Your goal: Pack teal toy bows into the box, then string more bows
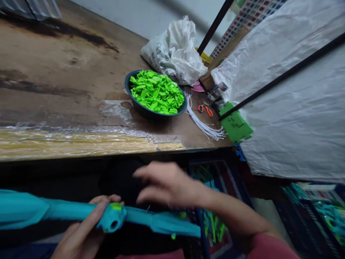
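My left hand [84, 226] grips a long turquoise plastic piece [137, 216] near its middle, thumb lying along it. The piece stretches sideways across the lower left, with broad ends and a hub that has a round hole. A bright green bit [116, 206] sits on top of the hub, beside my fingertips, and a smaller green spot shows under the right end. Above the piece, and apart from it, hovers my right hand [164, 183], somewhat blurred. Its thumb and fingers are spread with nothing visible between them.
A dark bowl [147, 112] heaped with small green plastic pieces [157, 91] stands on the wooden table [67, 100]. Around it are a white sack [175, 52], white ties [203, 126] and orange-handled scissors [206, 109]. Below right, a crate [234, 180] holds turquoise and green parts.
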`<state>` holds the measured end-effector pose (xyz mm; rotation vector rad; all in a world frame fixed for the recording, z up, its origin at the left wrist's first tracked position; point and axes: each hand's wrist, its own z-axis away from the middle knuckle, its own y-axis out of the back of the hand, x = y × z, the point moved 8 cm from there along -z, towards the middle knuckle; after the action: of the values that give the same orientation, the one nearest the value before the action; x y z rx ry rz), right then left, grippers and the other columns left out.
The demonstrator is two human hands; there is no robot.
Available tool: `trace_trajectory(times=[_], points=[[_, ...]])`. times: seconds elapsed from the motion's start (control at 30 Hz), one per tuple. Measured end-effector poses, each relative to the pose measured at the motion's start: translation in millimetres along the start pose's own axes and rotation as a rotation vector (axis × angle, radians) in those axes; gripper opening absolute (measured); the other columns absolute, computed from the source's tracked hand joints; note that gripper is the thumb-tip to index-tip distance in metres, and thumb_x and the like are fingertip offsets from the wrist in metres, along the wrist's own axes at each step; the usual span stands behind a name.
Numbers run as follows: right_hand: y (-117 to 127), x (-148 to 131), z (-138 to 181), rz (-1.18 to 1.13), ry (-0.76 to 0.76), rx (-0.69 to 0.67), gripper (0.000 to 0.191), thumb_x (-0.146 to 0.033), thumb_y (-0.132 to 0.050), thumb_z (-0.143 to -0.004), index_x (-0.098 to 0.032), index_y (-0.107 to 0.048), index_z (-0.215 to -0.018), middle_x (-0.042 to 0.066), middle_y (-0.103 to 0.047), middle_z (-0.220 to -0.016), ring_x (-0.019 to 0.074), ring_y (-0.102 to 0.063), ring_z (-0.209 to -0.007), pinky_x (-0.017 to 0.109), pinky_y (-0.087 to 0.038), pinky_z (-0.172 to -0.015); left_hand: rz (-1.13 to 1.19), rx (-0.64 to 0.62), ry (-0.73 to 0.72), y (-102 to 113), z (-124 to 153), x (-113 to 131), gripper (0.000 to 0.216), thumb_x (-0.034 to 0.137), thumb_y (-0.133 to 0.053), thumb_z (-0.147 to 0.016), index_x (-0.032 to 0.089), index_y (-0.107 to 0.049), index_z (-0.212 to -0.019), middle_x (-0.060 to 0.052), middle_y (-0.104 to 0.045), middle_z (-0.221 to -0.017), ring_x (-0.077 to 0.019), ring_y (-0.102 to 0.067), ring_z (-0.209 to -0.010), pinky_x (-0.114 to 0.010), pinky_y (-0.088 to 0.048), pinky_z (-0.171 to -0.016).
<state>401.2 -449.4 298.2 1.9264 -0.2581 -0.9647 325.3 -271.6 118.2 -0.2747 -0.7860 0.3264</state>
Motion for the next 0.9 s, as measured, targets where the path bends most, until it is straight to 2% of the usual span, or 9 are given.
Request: trace_trajectory(times=[0.1,0.17,0.33,0.43,0.6,0.7,0.77,0.83,0.9], points=[[91.5,105.5,25.9,0.516,-0.389,0.341,0.058,-0.042,-0.033,-0.103,-0.002,-0.075,-0.096,0.005,-0.073,-0.090,0.0124,-0.068,-0.085,0.030,-0.045,-0.072,0.208,-0.022,0.006,-10.3,11.9,21.4,0.036,0.043,-0.088,-0.071,0.027,-0.072,-0.099,-0.002,-0.071,-0.133,-0.0350,-0.058,-0.135,-0.046,-0.049,-0.117],[133.5,175.7,49.6,0.706,-0.625,0.391,0.058,-0.044,-0.041,-0.094,0.002,-0.075,-0.090,0.009,-0.074,-0.092,0.0163,-0.068,-0.087,0.037,-0.039,-0.067,0.298,-0.114,-0.065,-15.3,14.2,37.0,0.034,0.030,-0.085,-0.069,0.023,-0.073,-0.100,-0.006,-0.068,-0.138,-0.0375,-0.059,-0.134,-0.049,-0.051,-0.115],[162.6,275.7,86.6,0.784,-0.844,0.358,0.029,-0.019,-0.064,-0.087,0.007,-0.077,-0.090,0.027,-0.073,-0.098,0.0197,-0.065,-0.078,0.040,-0.024,-0.062,0.457,-0.263,-0.155,-8.6,2.0,41.4,0.041,0.022,-0.083,-0.068,0.017,-0.073,-0.108,-0.015,-0.073,-0.127,-0.0358,-0.065,-0.126,-0.043,-0.059,-0.101],[161.2,288.9,94.8,0.987,-1.005,0.213,0.026,-0.010,-0.071,-0.088,0.006,-0.077,-0.108,0.033,-0.071,-0.105,0.0147,-0.044,-0.062,0.040,-0.020,-0.064,0.495,-0.225,-0.134,1.6,-6.4,29.7,0.046,0.023,-0.084,-0.075,0.019,-0.071,-0.120,-0.012,-0.076,-0.119,-0.0290,-0.071,-0.114,-0.036,-0.061,-0.096],[164.2,291.3,94.1,1.021,-1.175,0.088,0.036,-0.012,-0.081,-0.083,0.002,-0.077,-0.116,0.024,-0.074,-0.103,0.0111,-0.012,-0.056,0.036,-0.022,-0.066,0.525,-0.294,-0.101,2.9,-6.4,19.8,0.051,0.020,-0.084,-0.076,0.019,-0.072,-0.125,-0.010,-0.078,-0.115,-0.0255,-0.074,-0.108,-0.032,-0.061,-0.094],[169.3,293.6,96.1,0.933,-1.247,0.107,0.032,-0.011,-0.080,-0.082,0.001,-0.078,-0.112,0.021,-0.073,-0.096,0.0112,-0.020,-0.057,0.036,-0.021,-0.067,0.517,-0.330,-0.111,3.6,-4.6,16.0,0.047,0.022,-0.083,-0.075,0.016,-0.075,-0.121,-0.011,-0.078,-0.116,-0.0273,-0.073,-0.110,-0.033,-0.060,-0.095],[173.4,287.0,93.3,0.964,-1.241,0.148,0.031,-0.010,-0.077,-0.085,0.005,-0.077,-0.112,0.025,-0.072,-0.100,0.0150,-0.039,-0.063,0.037,-0.021,-0.067,0.513,-0.336,-0.112,5.5,-4.2,12.1,0.046,0.024,-0.082,-0.076,0.016,-0.075,-0.121,-0.012,-0.078,-0.115,-0.0277,-0.073,-0.109,-0.034,-0.060,-0.095],[176.2,261.3,84.7,1.061,-1.160,0.284,0.031,-0.007,-0.074,-0.085,0.009,-0.074,-0.112,0.031,-0.070,-0.106,0.0214,-0.056,-0.080,0.039,-0.023,-0.068,0.511,-0.342,-0.115,6.8,-3.4,8.5,0.046,0.026,-0.079,-0.078,0.016,-0.074,-0.123,-0.013,-0.078,-0.113,-0.0277,-0.073,-0.108,-0.035,-0.060,-0.093],[166.7,215.2,75.7,0.993,-1.006,0.490,0.026,-0.003,-0.070,-0.085,0.006,-0.072,-0.110,0.026,-0.071,-0.096,0.0213,-0.062,-0.079,0.038,-0.029,-0.066,0.505,-0.369,-0.120,4.3,-1.4,5.7,0.046,0.025,-0.076,-0.081,0.017,-0.073,-0.126,-0.013,-0.078,-0.115,-0.0280,-0.073,-0.109,-0.035,-0.060,-0.093]])
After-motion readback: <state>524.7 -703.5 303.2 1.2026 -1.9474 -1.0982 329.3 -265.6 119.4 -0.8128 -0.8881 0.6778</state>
